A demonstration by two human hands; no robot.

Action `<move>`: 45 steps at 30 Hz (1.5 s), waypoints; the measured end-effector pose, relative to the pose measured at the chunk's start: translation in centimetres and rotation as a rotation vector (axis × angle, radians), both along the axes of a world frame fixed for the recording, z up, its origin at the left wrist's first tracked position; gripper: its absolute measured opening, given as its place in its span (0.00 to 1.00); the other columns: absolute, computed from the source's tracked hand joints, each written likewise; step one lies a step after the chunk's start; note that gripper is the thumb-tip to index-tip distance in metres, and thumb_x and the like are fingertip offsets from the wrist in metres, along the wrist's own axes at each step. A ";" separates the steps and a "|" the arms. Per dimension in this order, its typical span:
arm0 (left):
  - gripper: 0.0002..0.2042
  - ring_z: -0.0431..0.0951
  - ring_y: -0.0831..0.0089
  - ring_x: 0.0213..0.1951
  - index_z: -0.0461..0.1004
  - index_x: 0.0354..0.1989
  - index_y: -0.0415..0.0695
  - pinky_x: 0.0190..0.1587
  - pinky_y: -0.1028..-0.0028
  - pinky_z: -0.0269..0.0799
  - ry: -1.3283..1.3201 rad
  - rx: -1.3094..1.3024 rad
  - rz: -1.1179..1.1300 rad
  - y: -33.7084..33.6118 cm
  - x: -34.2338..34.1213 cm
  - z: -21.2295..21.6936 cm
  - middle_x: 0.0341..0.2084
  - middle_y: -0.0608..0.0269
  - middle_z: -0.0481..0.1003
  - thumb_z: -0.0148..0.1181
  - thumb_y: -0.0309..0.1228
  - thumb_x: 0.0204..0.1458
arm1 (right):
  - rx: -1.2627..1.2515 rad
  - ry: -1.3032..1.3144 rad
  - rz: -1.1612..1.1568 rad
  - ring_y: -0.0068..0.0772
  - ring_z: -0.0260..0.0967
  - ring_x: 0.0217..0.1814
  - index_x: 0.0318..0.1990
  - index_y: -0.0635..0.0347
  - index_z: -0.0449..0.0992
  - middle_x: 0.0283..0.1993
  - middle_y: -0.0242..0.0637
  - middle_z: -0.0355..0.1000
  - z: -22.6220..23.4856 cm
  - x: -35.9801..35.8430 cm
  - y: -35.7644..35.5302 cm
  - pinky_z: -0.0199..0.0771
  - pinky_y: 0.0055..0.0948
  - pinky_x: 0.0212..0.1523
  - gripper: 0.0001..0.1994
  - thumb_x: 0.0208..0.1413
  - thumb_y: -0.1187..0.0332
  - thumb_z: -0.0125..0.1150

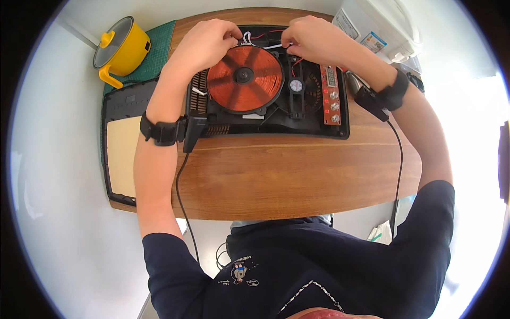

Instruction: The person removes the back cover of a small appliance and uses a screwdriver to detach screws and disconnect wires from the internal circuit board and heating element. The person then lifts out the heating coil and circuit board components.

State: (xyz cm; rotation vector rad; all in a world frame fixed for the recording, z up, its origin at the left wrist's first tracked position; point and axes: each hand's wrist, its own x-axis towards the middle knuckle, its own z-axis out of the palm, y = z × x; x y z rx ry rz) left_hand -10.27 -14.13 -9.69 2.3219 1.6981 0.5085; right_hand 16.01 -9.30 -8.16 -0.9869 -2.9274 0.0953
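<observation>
Opened cooker: the black housing (pixel 284 129) is lying flat on the wooden table (pixel 297 175), near its far edge and in front of the person.
Coil: the round copper coil (pixel 244 75) is sitting face up in the left half of the housing.
Wiring: a white wire (pixel 272 47) is running just beyond the coil, between the two hands; a thin red wire (pixel 268 34) is passing farther back.
Left hand: the left hand (pixel 214 40) is bending over the coil's far edge, thumb and fingertips closing to a narrow gap beside a white wire loop; whether they are gripping it, I cannot tell.
Right hand: the right hand (pixel 314 40) is reaching over the housing's far side, fingers curling narrowly at the white wire's right end; the hold itself is not showing clearly.
Control board: a red board (pixel 331 98) with a small display and metal knobs is lining the housing's right side.
Wrists: black straps are circling both forearms, cables trailing down from them.
Left side: a black frame with a cream panel (pixel 122 154) is lying partly over a green mat (pixel 162 47); beyond it, a yellow pot (pixel 130 53) is standing with its lid on.
Far right: a white appliance (pixel 380 26) is standing behind the right forearm.
</observation>
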 end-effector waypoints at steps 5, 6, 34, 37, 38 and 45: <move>0.11 0.81 0.52 0.42 0.82 0.46 0.43 0.47 0.59 0.76 0.160 0.188 -0.103 7.6 -0.2 -1.1 0.37 0.51 0.81 0.63 0.25 0.55 | 0.028 0.002 0.015 0.49 0.79 0.45 0.38 0.61 0.84 0.39 0.43 0.80 -0.6 -3.4 6.5 0.78 0.45 0.49 0.09 0.55 0.65 0.68; 0.11 0.81 0.52 0.42 0.82 0.46 0.43 0.47 0.59 0.76 0.167 0.173 -0.103 8.9 -0.3 -1.1 0.36 0.51 0.80 0.63 0.25 0.54 | 0.013 0.006 0.013 0.48 0.80 0.41 0.38 0.61 0.84 0.35 0.44 0.81 -0.4 -4.2 7.6 0.79 0.45 0.46 0.10 0.56 0.64 0.68; 0.17 0.76 0.54 0.49 0.79 0.52 0.38 0.54 0.61 0.75 0.139 0.097 -0.191 10.0 -5.7 -6.3 0.46 0.54 0.75 0.56 0.18 0.54 | -0.190 0.081 -0.144 0.50 0.80 0.44 0.40 0.60 0.84 0.38 0.47 0.82 -8.1 -13.7 17.2 0.80 0.45 0.47 0.13 0.49 0.64 0.66; 0.20 0.75 0.52 0.51 0.77 0.54 0.37 0.55 0.60 0.74 0.121 0.100 -0.188 9.2 -6.1 -6.1 0.46 0.53 0.75 0.52 0.15 0.52 | -0.189 0.091 -0.124 0.49 0.81 0.42 0.38 0.60 0.85 0.37 0.47 0.82 -7.6 -13.9 16.8 0.80 0.44 0.46 0.11 0.50 0.65 0.66; 0.21 0.75 0.52 0.51 0.77 0.55 0.37 0.56 0.60 0.74 0.119 0.103 -0.186 8.9 -6.2 -6.0 0.46 0.53 0.75 0.51 0.15 0.52 | -0.188 0.097 -0.123 0.49 0.81 0.41 0.37 0.60 0.85 0.36 0.47 0.82 -7.4 -14.0 16.6 0.80 0.43 0.46 0.10 0.50 0.65 0.66; 0.23 0.76 0.46 0.53 0.68 0.59 0.36 0.54 0.56 0.74 0.145 -0.089 -0.084 9.0 -6.2 -5.0 0.49 0.44 0.77 0.51 0.16 0.52 | -0.179 0.114 -0.128 0.50 0.81 0.40 0.36 0.59 0.85 0.34 0.48 0.82 -7.4 -14.4 16.7 0.81 0.44 0.45 0.09 0.51 0.67 0.64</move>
